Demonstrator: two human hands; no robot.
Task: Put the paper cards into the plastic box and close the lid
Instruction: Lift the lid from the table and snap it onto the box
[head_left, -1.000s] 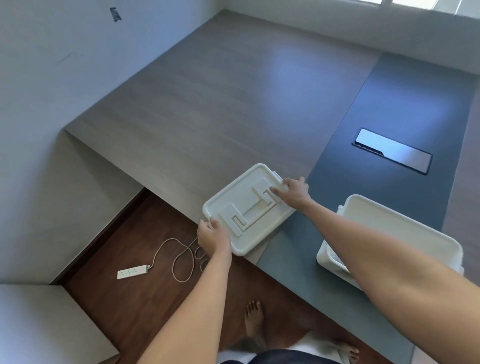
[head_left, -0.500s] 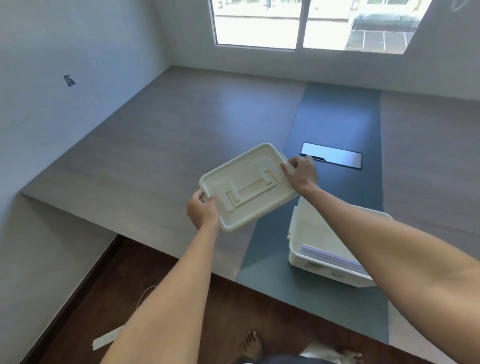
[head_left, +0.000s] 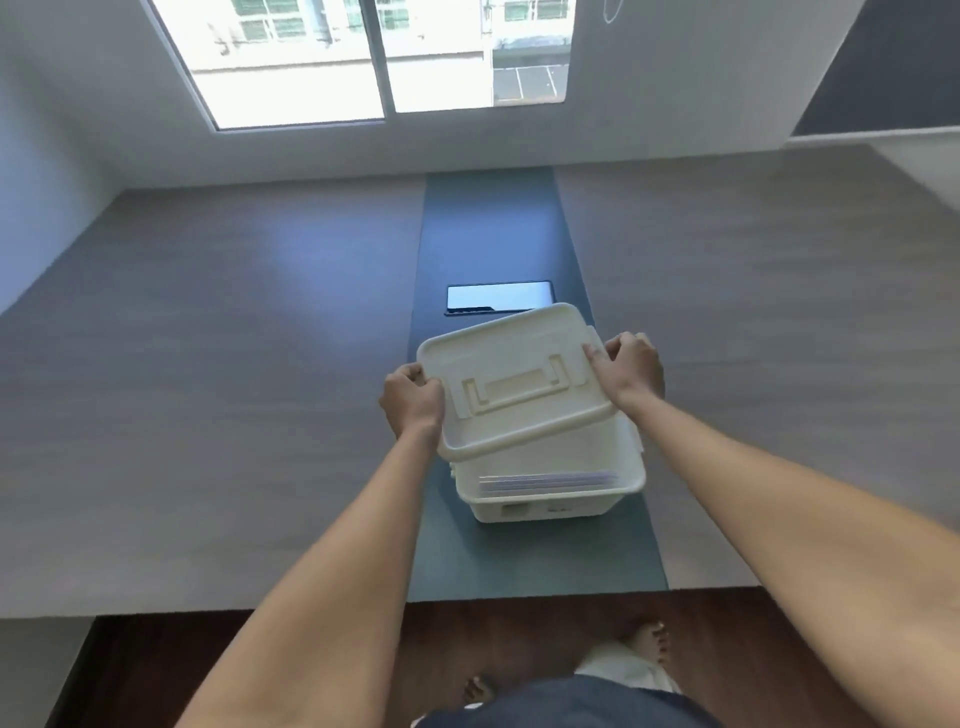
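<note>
A white plastic lid with a moulded handle hangs tilted above the white plastic box, covering the box's far part. My left hand grips the lid's left edge and my right hand grips its right edge. The box stands on the dark strip of the platform. A stack of paper cards lies inside it, showing at the near side below the lid. The near rim of the box is uncovered.
A dark rectangular panel is set into the blue-grey strip just beyond the box. The grey wood platform spreads left and right. Its front edge drops to a brown floor where bare feet stand. A window fills the far wall.
Both hands lifted the lid off the platform at the left and carried it right, over the box. The view swung to face the box and window straight on.
</note>
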